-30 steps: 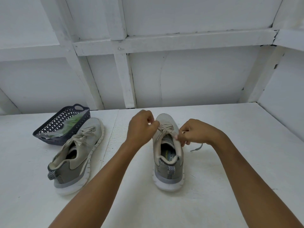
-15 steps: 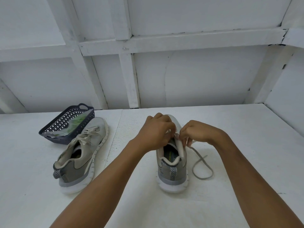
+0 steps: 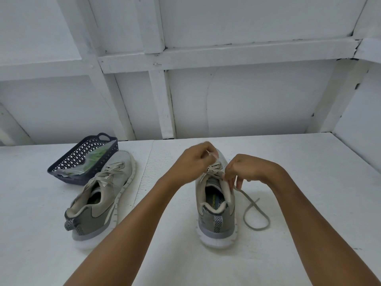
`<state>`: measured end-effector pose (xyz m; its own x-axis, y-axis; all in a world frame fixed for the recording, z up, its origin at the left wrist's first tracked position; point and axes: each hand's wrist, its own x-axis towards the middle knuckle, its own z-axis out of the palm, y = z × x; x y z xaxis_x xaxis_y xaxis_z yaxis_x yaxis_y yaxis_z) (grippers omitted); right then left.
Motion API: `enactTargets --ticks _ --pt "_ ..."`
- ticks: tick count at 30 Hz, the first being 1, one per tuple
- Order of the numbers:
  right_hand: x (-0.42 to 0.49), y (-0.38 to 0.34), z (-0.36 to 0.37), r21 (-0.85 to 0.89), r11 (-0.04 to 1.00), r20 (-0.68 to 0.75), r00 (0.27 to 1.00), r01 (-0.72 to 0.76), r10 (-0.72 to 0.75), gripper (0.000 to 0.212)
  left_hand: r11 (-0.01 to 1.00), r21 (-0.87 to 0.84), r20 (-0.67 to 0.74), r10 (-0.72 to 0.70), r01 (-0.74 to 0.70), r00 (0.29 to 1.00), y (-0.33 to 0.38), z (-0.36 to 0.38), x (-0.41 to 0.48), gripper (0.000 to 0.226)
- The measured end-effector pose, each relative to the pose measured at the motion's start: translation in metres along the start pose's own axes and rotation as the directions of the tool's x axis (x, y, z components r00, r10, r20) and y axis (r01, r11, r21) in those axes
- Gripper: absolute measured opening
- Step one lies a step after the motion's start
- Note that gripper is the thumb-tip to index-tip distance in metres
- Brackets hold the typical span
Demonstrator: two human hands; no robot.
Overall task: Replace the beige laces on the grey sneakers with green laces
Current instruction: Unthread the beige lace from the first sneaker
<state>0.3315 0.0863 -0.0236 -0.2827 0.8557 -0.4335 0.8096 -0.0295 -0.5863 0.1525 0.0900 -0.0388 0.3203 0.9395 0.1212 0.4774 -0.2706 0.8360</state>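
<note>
A grey sneaker (image 3: 216, 215) stands heel toward me at the table's middle. My left hand (image 3: 193, 162) pinches a strand of its beige lace (image 3: 255, 213) above the tongue. My right hand (image 3: 245, 169) pinches the lace at the shoe's right eyelets. A loose end of that lace loops on the table to the shoe's right. The second grey sneaker (image 3: 101, 195) lies to the left, still laced and tied in beige. Green laces (image 3: 95, 159) in a clear bag sit in a dark basket (image 3: 68, 164) behind it.
The white table (image 3: 309, 182) meets a white panelled wall at the back and another wall on the right. The basket stands at the back left, touching the left sneaker's toe.
The beige lace has been pulled looser, and its free end now loops wider on the table at the right. My left hand has risen with a strand; my right hand stays at the eyelets.
</note>
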Motion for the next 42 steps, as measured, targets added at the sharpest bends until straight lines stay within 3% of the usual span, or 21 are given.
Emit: enactTargets --ticks 3,7,10,12,14,18,22,24,27,30,32,35,39,42 --pt "-0.002 -0.001 0.0 0.006 1.0 -0.001 1.0 -0.006 0.006 0.019 0.882 0.459 0.174 0.028 -0.106 0.984 0.001 0.003 0.0 0.017" --pt "-0.003 -0.001 -0.001 0.014 1.0 0.003 1.0 -0.009 0.009 0.02 0.809 0.559 0.216 0.066 -0.179 0.974 0.005 0.003 0.002 0.018" --pt "-0.003 0.002 -0.002 0.026 1.0 0.002 1.0 -0.014 0.014 0.023 0.918 0.357 0.113 0.141 -0.172 0.984 -0.001 -0.003 0.006 0.011" --pt "-0.002 0.003 -0.002 0.036 0.999 0.008 1.0 -0.011 0.01 0.022 0.991 0.103 0.006 0.089 -0.09 0.996 -0.009 -0.005 0.006 0.01" --pt "-0.002 0.003 -0.002 0.033 0.999 0.012 1.0 0.0 0.0 0.02 0.994 -0.105 -0.034 0.007 -0.01 0.999 -0.013 -0.006 0.004 0.018" --pt "-0.001 0.004 -0.001 0.028 1.0 0.008 1.0 0.012 -0.012 0.02 0.904 -0.424 -0.039 -0.065 0.043 0.997 -0.015 -0.006 -0.001 0.024" --pt "-0.001 0.005 0.0 0.012 1.0 0.011 1.0 0.004 -0.004 0.02 0.642 -0.766 -0.112 -0.209 0.05 0.971 -0.014 -0.01 0.002 0.025" --pt "-0.001 0.006 0.0 0.003 1.0 0.007 1.0 0.007 -0.007 0.02 0.628 -0.778 -0.168 -0.265 0.038 0.949 -0.014 -0.02 0.004 0.025" --pt "0.0 0.004 0.001 -0.022 1.0 -0.004 1.0 0.009 -0.009 0.019 0.809 -0.574 -0.15 -0.26 0.13 0.954 -0.017 -0.027 0.001 0.022" --pt "0.0 0.0 0.004 -0.077 0.997 -0.036 0.999 0.015 -0.018 0.023 0.967 -0.081 -0.131 -0.249 0.24 0.96 -0.026 -0.022 -0.004 0.016" --pt "0.001 0.0 0.007 -0.129 0.991 -0.073 0.996 0.032 -0.041 0.03 0.96 0.192 -0.087 -0.192 0.205 0.978 -0.031 -0.017 -0.01 0.012" --pt "0.005 0.001 0.011 -0.195 0.979 -0.131 0.988 0.057 -0.084 0.037 0.98 0.162 -0.023 -0.116 0.118 0.993 -0.03 -0.008 -0.019 0.005" --pt "0.006 0.0 0.012 -0.223 0.97 -0.159 0.978 0.1 -0.138 0.033 0.859 0.512 0.018 -0.024 0.011 1.0 -0.024 -0.002 -0.018 0.026" --pt "0.003 0.005 0.007 -0.221 0.966 -0.139 0.976 0.133 -0.166 0.032 0.81 0.586 -0.009 -0.045 0.041 0.999 -0.028 -0.005 -0.019 0.041"
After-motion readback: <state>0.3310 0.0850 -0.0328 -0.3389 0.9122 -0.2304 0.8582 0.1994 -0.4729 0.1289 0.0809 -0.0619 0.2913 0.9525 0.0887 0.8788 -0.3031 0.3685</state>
